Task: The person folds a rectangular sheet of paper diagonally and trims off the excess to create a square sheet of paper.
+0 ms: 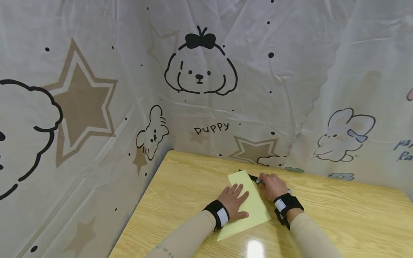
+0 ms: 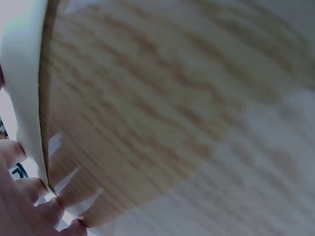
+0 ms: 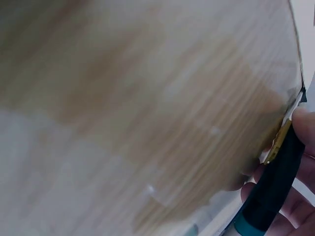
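A pale yellow sheet of paper point(image 1: 257, 208) lies slanted on the wooden table, with a doubled lower edge. My left hand point(image 1: 233, 202) presses flat on its left part, fingers spread. In the left wrist view, the fingers point(image 2: 32, 189) lie along the paper point(image 2: 24, 64). Just right of the sheet, my right hand point(image 1: 274, 187) grips a utility knife point(image 1: 253, 177). Its slim dark blade points toward the paper's far corner. The right wrist view shows the knife's thick dark handle point(image 3: 275, 187) with a yellow part, between thumb and curled fingers; the tip is hardly visible there.
The light wood table point(image 1: 180, 190) reaches back to a printed cloth point(image 1: 200, 111) hung behind and along the left side. The cloth meets the table's far edge close beyond the knife. A bright light reflection point(image 1: 255, 249) shows near the front.
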The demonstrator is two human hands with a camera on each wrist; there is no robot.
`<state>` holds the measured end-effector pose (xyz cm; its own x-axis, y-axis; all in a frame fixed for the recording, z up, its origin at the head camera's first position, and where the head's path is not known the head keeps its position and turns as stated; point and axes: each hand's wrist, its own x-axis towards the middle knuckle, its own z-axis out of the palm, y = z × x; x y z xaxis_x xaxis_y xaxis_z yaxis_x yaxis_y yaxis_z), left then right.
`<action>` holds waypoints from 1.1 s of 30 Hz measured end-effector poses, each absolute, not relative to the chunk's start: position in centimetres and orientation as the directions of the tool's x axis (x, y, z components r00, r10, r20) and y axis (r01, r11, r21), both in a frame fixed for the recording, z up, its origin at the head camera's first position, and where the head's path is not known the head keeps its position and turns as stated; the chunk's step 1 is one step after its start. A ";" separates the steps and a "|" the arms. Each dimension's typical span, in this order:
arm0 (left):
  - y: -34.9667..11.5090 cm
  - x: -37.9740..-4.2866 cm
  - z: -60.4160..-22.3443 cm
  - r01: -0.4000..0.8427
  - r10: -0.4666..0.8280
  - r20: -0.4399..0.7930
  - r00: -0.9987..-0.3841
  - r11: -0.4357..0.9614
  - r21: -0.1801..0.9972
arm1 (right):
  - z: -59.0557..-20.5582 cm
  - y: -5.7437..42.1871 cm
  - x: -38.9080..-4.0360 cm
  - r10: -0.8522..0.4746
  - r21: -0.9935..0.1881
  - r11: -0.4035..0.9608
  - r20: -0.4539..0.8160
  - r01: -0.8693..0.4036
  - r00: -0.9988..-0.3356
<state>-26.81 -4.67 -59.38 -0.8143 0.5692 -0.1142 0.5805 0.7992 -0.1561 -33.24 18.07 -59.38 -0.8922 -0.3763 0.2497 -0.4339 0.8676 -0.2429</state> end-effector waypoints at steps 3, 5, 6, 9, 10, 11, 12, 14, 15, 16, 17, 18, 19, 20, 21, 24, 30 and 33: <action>-4.2 -26.7 -58.8 0.585 0.574 -0.113 -0.811 0.798 -0.142 | -59.0 18.7 -33.0 -0.361 -0.243 0.874 0.253 -0.420 -0.898; -4.1 -26.7 -58.7 0.588 0.577 -0.114 -0.809 0.798 -0.131 | -58.8 19.3 -32.7 -0.349 -0.245 0.880 0.251 -0.408 -0.903; -4.1 -26.7 -58.8 0.590 0.579 -0.114 -0.808 0.798 -0.128 | -58.7 19.7 -32.5 -0.342 -0.249 0.882 0.247 -0.401 -0.907; -4.1 -26.8 -59.3 0.594 0.585 -0.102 -0.804 0.795 -0.122 | -58.6 20.8 -32.0 -0.306 -0.261 0.896 0.225 -0.360 -0.925; -4.1 -26.9 -59.6 0.596 0.587 -0.099 -0.803 0.794 -0.124 | -58.6 21.2 -31.8 -0.300 -0.262 0.899 0.217 -0.351 -0.929; -4.1 -26.9 -59.8 0.597 0.589 -0.095 -0.802 0.793 -0.125 | -58.7 21.5 -31.6 -0.292 -0.261 0.903 0.210 -0.341 -0.933; -4.1 -27.0 -60.0 0.597 0.590 -0.090 -0.802 0.792 -0.126 | -58.7 22.0 -31.5 -0.286 -0.261 0.906 0.205 -0.334 -0.936; -4.1 -27.1 -60.3 0.596 0.590 -0.088 -0.803 0.795 -0.108 | -58.7 22.8 -31.0 -0.274 -0.259 0.911 0.199 -0.320 -0.941; -4.1 -27.2 -60.4 0.595 0.588 -0.091 -0.804 0.799 -0.094 | -58.7 23.2 -30.7 -0.269 -0.259 0.913 0.195 -0.315 -0.943; -4.1 -27.2 -60.4 0.591 0.584 -0.095 -0.806 0.802 -0.081 | -58.7 23.6 -30.3 -0.266 -0.260 0.915 0.192 -0.310 -0.945; -4.1 -27.2 -60.5 0.588 0.581 -0.099 -0.808 0.806 -0.070 | -58.7 24.1 -30.0 -0.259 -0.263 0.916 0.190 -0.303 -0.947; -4.1 -27.3 -60.5 0.583 0.576 -0.105 -0.811 0.811 -0.055 | -58.7 24.5 -29.6 -0.253 -0.263 0.918 0.188 -0.297 -0.949; -4.2 -27.3 -60.5 0.579 0.572 -0.113 -0.813 0.814 -0.043 | -58.8 24.9 -29.2 -0.246 -0.263 0.920 0.188 -0.290 -0.951; -4.2 -27.3 -60.5 0.576 0.569 -0.119 -0.814 0.816 -0.040 | -58.8 25.4 -28.8 -0.239 -0.259 0.923 0.190 -0.284 -0.952; -4.3 -27.4 -60.5 0.575 0.567 -0.126 -0.814 0.818 -0.034 | -58.9 25.8 -28.5 -0.233 -0.259 0.925 0.189 -0.278 -0.954; -4.3 -27.5 -60.1 0.576 0.569 -0.143 -0.810 0.817 -0.016 | -59.0 26.8 -27.4 -0.207 -0.248 0.935 0.197 -0.253 -0.958; -3.8 -27.6 -58.3 0.591 0.584 -0.186 -0.790 0.807 0.026 | -58.6 27.9 -25.8 -0.146 -0.267 0.945 0.168 -0.188 -0.975; -3.3 -27.6 -57.7 0.595 0.592 -0.210 -0.778 0.802 0.053 | -58.4 28.1 -25.4 -0.100 -0.275 0.951 0.148 -0.138 -0.984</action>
<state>-27.62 -3.33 -57.67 -0.7783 0.5918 -0.2098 0.5953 0.8018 0.0530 -25.36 28.09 -58.40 -0.9839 -0.1003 0.1479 -0.1383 0.9514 -0.2751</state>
